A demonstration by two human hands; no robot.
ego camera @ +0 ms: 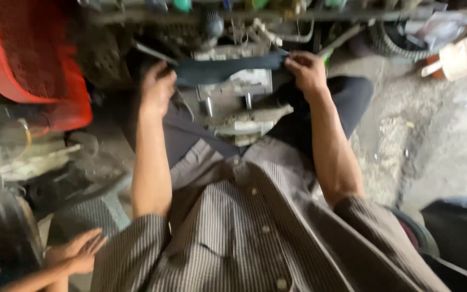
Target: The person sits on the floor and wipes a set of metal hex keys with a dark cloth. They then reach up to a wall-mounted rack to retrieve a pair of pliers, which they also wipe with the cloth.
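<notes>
Red plastic crate point(28, 59) far left; grey metal engine block point(239, 103) centre, beyond the person's lap; dark rubber strip point(228, 67) stretched across its far side; left hand point(157, 86) pinches the strip's left end, right hand point(306, 70) its right; another person's hand point(77, 251) near left.

Red plastic crate point(33, 59) upper left; tyre point(393, 43) upper right; grey concrete floor point(433, 140).
</notes>
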